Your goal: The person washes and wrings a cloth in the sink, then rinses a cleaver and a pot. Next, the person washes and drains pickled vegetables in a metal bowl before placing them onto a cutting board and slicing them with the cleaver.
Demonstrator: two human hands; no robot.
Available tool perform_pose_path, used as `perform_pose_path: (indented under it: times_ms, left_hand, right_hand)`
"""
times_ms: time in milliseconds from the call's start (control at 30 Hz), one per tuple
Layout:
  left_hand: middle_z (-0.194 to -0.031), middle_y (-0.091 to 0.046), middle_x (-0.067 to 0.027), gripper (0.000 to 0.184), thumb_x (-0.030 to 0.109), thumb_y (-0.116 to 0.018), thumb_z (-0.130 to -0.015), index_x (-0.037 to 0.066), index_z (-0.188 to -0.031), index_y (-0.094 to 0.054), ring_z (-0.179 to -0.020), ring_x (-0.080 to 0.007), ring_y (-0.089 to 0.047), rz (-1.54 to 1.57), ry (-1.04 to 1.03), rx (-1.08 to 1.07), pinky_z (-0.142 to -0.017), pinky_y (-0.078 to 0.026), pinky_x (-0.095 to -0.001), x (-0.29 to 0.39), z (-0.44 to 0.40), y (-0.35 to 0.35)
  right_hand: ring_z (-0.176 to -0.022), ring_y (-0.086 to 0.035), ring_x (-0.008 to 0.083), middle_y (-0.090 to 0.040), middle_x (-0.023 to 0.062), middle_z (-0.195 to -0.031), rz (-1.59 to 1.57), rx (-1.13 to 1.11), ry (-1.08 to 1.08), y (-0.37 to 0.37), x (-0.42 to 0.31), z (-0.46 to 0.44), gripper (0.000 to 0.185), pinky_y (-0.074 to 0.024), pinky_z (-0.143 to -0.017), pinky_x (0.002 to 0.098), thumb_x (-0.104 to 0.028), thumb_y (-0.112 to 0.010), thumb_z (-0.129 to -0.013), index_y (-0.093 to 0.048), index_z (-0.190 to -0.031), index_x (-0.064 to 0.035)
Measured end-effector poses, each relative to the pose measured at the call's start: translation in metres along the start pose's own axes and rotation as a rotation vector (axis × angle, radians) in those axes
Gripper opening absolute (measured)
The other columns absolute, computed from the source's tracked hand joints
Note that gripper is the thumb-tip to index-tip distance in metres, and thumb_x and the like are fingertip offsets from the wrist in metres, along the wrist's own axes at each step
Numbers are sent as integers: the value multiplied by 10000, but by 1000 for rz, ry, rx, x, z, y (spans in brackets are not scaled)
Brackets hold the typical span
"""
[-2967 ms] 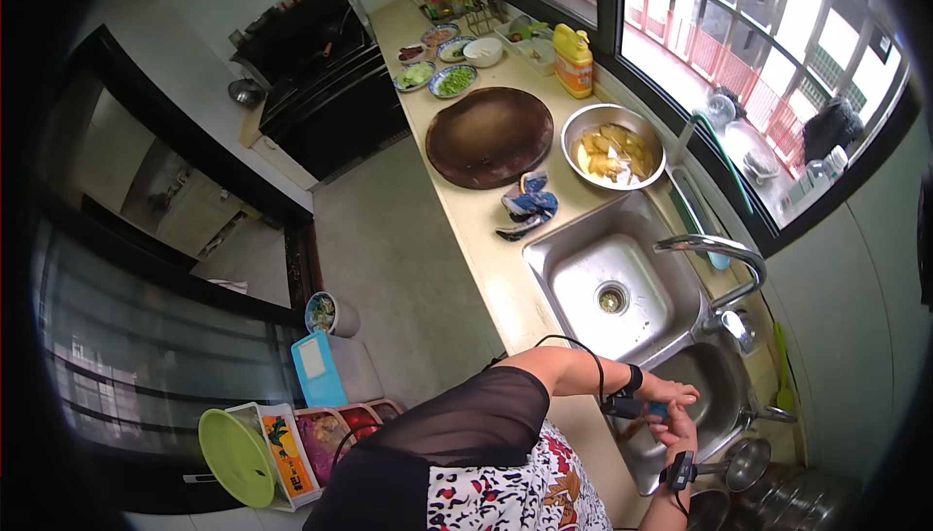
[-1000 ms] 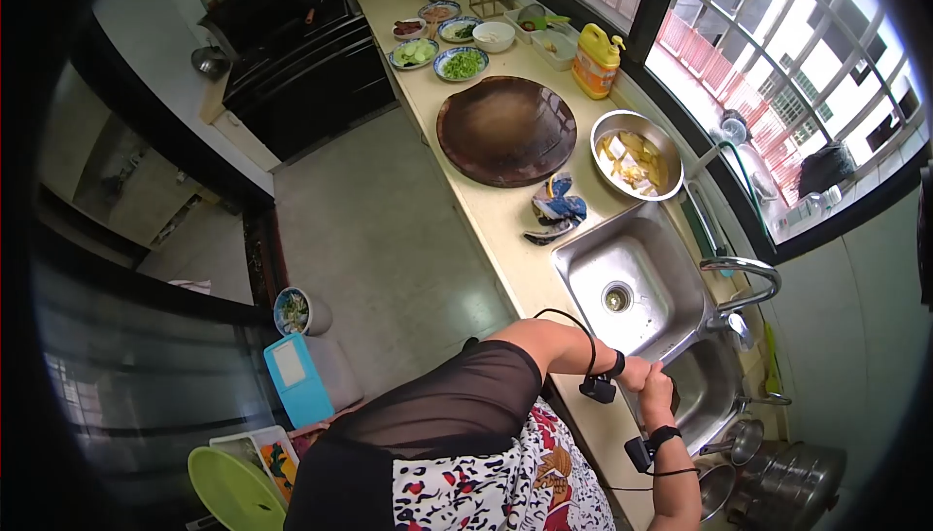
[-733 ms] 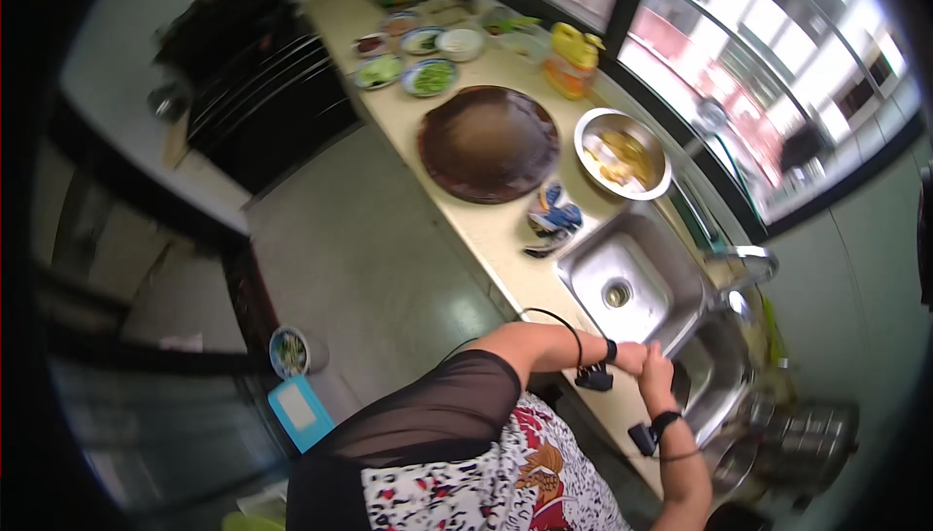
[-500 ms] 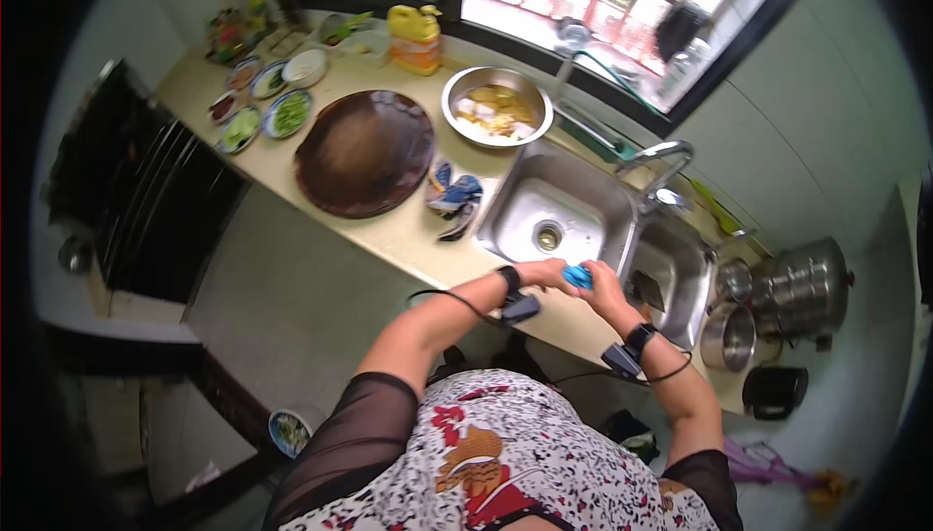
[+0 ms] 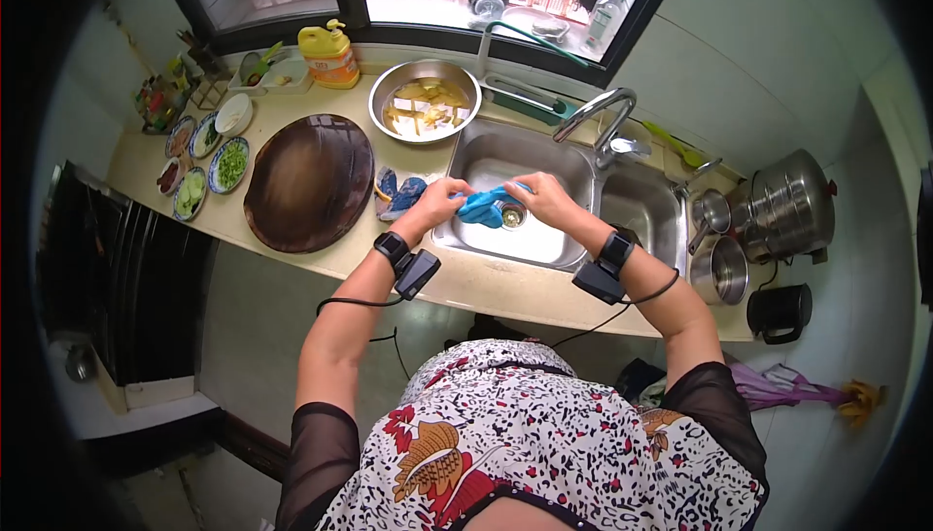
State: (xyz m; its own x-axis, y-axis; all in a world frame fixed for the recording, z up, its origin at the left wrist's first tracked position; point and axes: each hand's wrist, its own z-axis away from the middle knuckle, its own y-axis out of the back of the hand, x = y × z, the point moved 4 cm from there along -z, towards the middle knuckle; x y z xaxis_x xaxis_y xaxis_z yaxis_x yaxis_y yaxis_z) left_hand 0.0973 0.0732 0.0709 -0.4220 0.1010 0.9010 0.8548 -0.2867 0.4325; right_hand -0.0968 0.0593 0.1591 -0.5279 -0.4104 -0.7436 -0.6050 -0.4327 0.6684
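A crumpled blue cloth (image 5: 483, 207) is stretched between my two hands over the front of the left sink basin (image 5: 544, 164). My left hand (image 5: 442, 203) pinches its left end, and my right hand (image 5: 544, 199) pinches its right end. Just left of my left hand, a dark blue patterned cloth (image 5: 397, 191) lies bunched on the counter. A steel bowl (image 5: 425, 101) holding yellowish pieces in liquid stands behind it. The chrome faucet (image 5: 607, 128) arches over the back of the sink.
A round dark board (image 5: 309, 183) lies on the counter (image 5: 418, 283). Small plates of cut food, a white bowl (image 5: 234, 115) and a yellow pump bottle (image 5: 329, 55) stand farther left. Pans, a steamer pot (image 5: 785, 208) and a black kettle (image 5: 779, 313) are at the right.
The view has swung rightward to face the sink. My hands, earlier close together by the right basin, are now over the left basin, farther apart, with the blue cloth spread between them.
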Motion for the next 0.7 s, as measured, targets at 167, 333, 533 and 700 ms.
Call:
perform_pose_path:
  times_ms: [167,333,533,700]
  left_hand:
    - [-1313,-416,-72,678,-12,-573,-712,133,-1344,-376,-1213,-198,-411,277,-192,-117,-953,-394,-327,70,-10,28]
    - [-956,-614,-66,434,14,-652,-705,37,-1131,-574,-850,-141,-581,54,-80,-76,-751,-467,-271,74,-41,53]
    - [-640,-593,-54,220,101,-740,-647,-3,-826,-666,-595,-103,-548,-225,-135,128,-564,-448,-271,80,-72,94]
    - [-718,-614,-40,270,102,-771,-621,-14,-842,-671,-642,-109,-566,-203,-223,143,-614,-455,-251,111,-107,133]
  right_hand:
    - [-765,-650,158,-665,100,-786,-389,-89,-151,6,-17,-39,214,-549,-591,269,-156,-533,-902,-643,-1008,-5]
    - [-797,-623,133,-645,86,-915,-433,-110,-44,30,-27,-67,315,-526,-713,266,67,-441,-796,-610,-1059,23]
    - [-870,-590,137,-640,98,-961,-531,-72,-33,69,-12,-95,520,-488,-784,262,75,-385,-607,-593,-1079,15]
    - [-698,-551,84,-618,31,-748,-524,100,22,108,-7,-111,310,-447,-620,223,62,-457,-598,-652,-825,-18]
